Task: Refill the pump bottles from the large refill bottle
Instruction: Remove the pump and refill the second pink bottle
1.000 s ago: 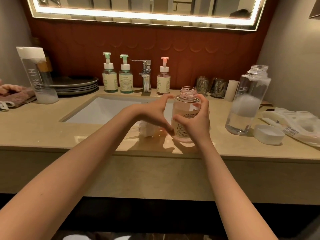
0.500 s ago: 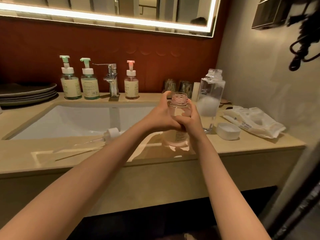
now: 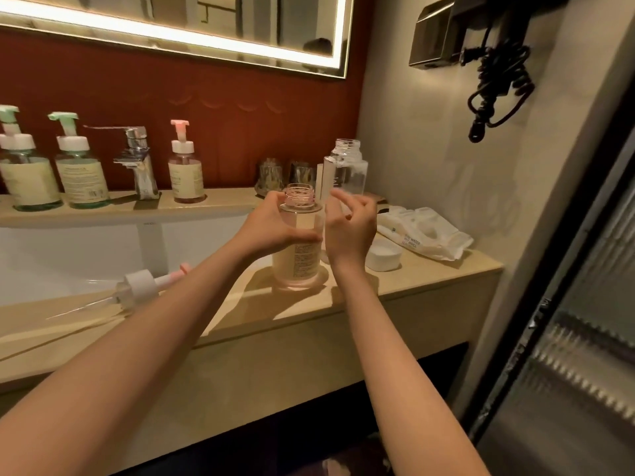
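At frame centre, the uncapped pump bottle (image 3: 299, 264) stood upright on the tabletop (image 3: 433, 271), the left hand (image 3: 275, 228) with its fingers wrapped round its shoulder. The right hand (image 3: 350, 230) hovered just beside it, fingers loosely curled and holding nothing. The large refill bottle (image 3: 347, 166) stood open just behind.

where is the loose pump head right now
In the head view the loose pump head lies on its side on the counter, left of the open bottle, beside the sink.

clear plastic bottle (image 3: 298, 255), chrome faucet (image 3: 139, 163)
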